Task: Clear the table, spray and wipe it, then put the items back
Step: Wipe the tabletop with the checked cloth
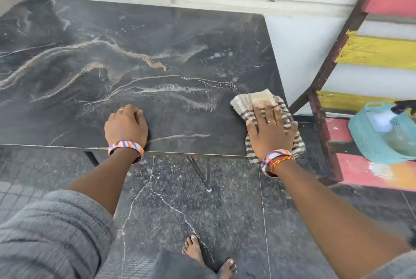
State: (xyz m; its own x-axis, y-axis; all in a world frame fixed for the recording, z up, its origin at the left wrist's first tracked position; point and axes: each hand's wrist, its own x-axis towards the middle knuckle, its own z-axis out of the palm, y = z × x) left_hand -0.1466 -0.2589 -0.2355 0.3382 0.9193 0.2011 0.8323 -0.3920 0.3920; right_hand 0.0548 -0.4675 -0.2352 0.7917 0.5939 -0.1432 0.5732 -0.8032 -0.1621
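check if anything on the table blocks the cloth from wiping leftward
Only the left hand, resting on the table near its front edge. The right hand presses the cloth at the right corner; the rest of the top shows nothing else.

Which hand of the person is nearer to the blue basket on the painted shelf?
Right. The right hand presses the striped cloth at the table's right edge, beside the blue basket. The left hand rests near the front edge, farther away.
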